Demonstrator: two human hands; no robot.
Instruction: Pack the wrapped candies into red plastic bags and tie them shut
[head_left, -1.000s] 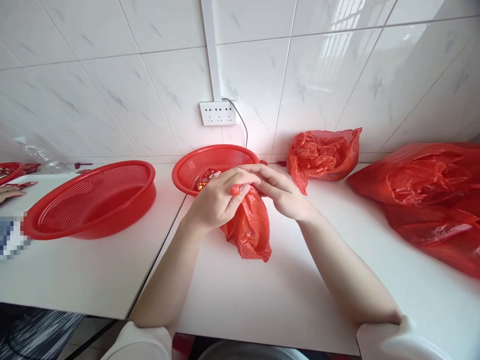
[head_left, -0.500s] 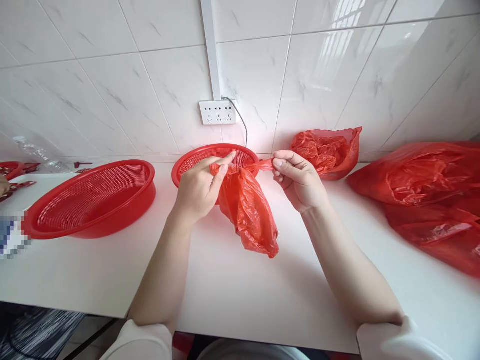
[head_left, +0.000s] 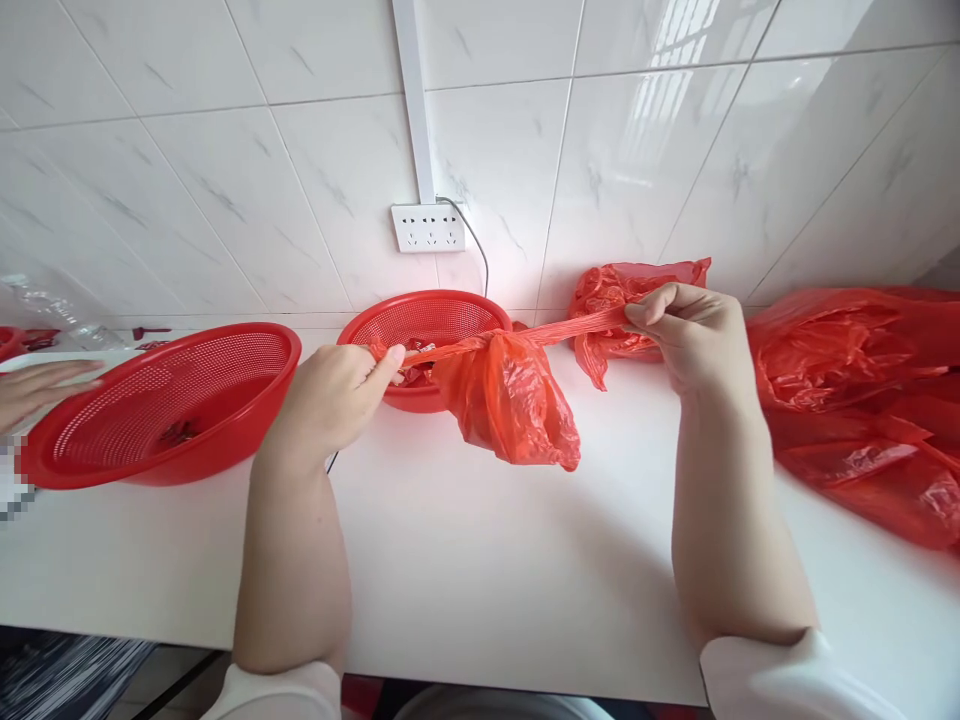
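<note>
A red plastic bag [head_left: 517,405] hangs above the white table, its two handles stretched out sideways from a knot at its neck. My left hand [head_left: 334,395] is closed round the left handle. The right handle is pinched between the thumb and fingers of my right hand [head_left: 686,330]. What the bag holds is hidden by the red plastic. Behind the bag and my left hand stands a round red mesh basket [head_left: 420,308] with small dark red and whitish pieces in it.
A larger red basket [head_left: 225,440] at left holds a few small dark pieces. Another person's hand [head_left: 45,390] is at its left rim. Red bags [head_left: 862,400] lie at right, and a smaller red bag [head_left: 600,290] by the wall. A power strip [head_left: 427,228] is on the wall.
My hands have moved apart, pulling the bag's handles tight across. The bag has risen slightly. Another person's hand has come to the left basket, where small pieces now lie.
</note>
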